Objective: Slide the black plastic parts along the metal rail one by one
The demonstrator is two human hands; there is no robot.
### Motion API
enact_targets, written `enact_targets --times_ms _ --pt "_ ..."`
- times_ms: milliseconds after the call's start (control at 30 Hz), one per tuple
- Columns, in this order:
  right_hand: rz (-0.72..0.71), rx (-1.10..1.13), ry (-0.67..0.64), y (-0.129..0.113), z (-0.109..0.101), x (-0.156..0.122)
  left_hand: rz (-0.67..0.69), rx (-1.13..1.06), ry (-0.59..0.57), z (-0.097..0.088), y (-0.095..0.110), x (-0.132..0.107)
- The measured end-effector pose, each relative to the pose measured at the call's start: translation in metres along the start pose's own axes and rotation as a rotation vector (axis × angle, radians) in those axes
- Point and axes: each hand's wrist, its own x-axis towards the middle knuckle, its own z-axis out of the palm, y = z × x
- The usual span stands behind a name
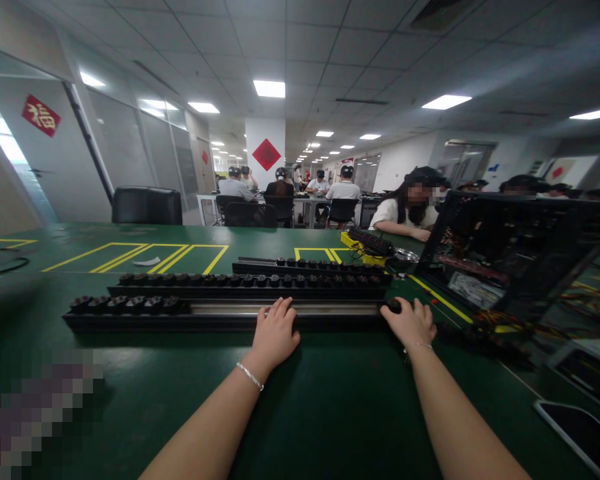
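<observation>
A long black rail (pixel 225 325) lies crosswise on the green table, nearest to me. Several small black round-topped parts (pixel 130 303) sit in its left end, and a bare metallic channel (pixel 340 309) runs along the rest. My left hand (pixel 276 333) is closed over the rail's middle, fingers across the top and thumb on the front side. At the rail's right end my right hand (pixel 411 323) pinches a small black part (pixel 394 305) between thumb and fingers. Behind lie a second rail (pixel 250 291), lined with similar black parts, and a shorter third rail (pixel 255 261).
An open black computer case (pixel 495 260) stands at the right, with loose cables (pixel 575 313) beside it. A power strip (pixel 367 241) and yellow tray (pixel 353 240) lie behind the rails. A co-worker (pixel 405 207) leans on the table's far side. A phone-like device (pixel 580 433) lies front right.
</observation>
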Motion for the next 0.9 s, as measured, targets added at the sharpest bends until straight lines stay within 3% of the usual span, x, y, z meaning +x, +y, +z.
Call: enact_targets --times_ms 467,700,900 --pt "0.115 0.125 -0.105 0.001 -0.009 0.004 0.000 0.009 0.001 -0.001 0.000 -0.001" --pt "0.038 0.061 -0.089 0.008 -0.006 0.014 0.012 0.013 0.022 0.002 -0.002 -0.001" --pt "0.056 0.081 -0.044 0.008 -0.009 0.012 0.015 0.022 0.026 0.001 -0.001 0.000"
